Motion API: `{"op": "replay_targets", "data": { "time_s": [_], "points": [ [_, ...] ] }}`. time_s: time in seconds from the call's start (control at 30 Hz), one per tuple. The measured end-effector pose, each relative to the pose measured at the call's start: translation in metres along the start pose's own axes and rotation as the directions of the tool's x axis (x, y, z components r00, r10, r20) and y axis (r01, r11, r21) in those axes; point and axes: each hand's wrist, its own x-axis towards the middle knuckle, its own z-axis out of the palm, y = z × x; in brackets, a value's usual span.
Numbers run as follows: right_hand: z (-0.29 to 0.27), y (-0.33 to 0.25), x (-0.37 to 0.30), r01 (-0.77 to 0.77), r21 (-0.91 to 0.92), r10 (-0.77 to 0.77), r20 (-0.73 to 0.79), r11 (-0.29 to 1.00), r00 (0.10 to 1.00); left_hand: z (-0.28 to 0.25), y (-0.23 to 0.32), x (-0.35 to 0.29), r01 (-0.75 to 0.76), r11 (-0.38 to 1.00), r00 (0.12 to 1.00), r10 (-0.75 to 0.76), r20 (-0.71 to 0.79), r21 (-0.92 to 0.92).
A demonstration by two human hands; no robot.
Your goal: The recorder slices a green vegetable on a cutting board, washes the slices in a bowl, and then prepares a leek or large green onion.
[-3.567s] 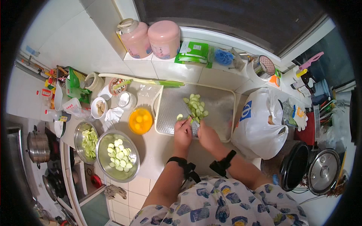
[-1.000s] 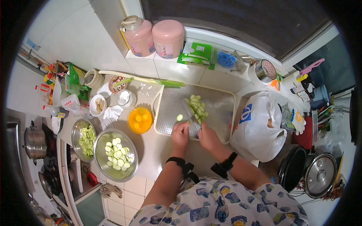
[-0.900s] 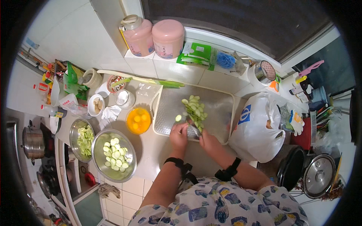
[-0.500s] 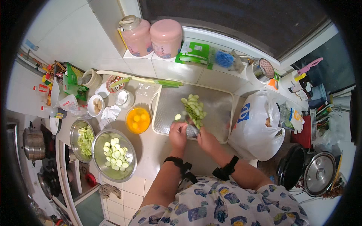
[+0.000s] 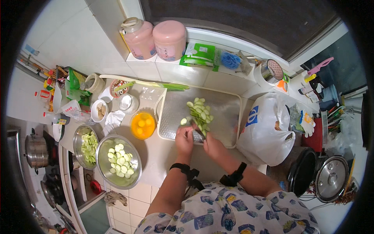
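Right hand (image 5: 211,143) clamped on knife (image 5: 199,131), handle hidden in the grip. Left hand (image 5: 184,137) beside the blade, fingers bunched; cannot tell whether it holds anything. Slices (image 5: 200,110) heaped just beyond both hands on steel board (image 5: 224,107), pale rim; board lies on light counter (image 5: 156,160). Left of hands: egg bowl (image 5: 143,135), then larger steel bowl (image 5: 120,183). Right of hands: white bag (image 5: 265,136). Well beyond hands: tiled ledge (image 5: 171,74), pink jars (image 5: 170,41), dark window (image 5: 241,27).
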Motion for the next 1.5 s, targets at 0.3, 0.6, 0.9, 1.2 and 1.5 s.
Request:
{"op": "replay_targets", "data": {
  "time_s": [0.3, 0.6, 0.9, 1.2, 1.5],
  "points": [
    [0.004, -0.002, 0.011, 0.026, 0.001, -0.026, 0.011, 1.000, 1.000, 0.002, 0.010, 0.004, 0.162, 0.979, 0.982, -0.172, 0.073, 0.124],
    [0.004, 0.011, -0.005, 0.025, 0.021, -0.025, 0.004, 0.999, 1.000, 0.002, 0.017, 0.010, 0.350, 0.922, 0.937, -0.345, 0.060, -0.162],
    [0.009, 0.010, -0.001, 0.002, 0.083, -0.006, 0.045, 0.997, 0.999, 0.006, 0.013, 0.012, 0.299, 0.949, 0.953, -0.302, -0.009, -0.095],
    [-0.016, -0.017, 0.006, -0.061, -0.090, 0.056, -0.061, 0.994, 0.997, -0.001, 0.012, 0.010, 0.291, 0.938, 0.957, -0.286, 0.055, -0.190],
    [-0.049, -0.022, -0.025, 0.195, -0.215, -0.216, -0.078, 0.957, 0.973, -0.085, 0.096, 0.015, -0.444, 0.831, 0.810, 0.213, 0.546, 0.335]
  ]
}}
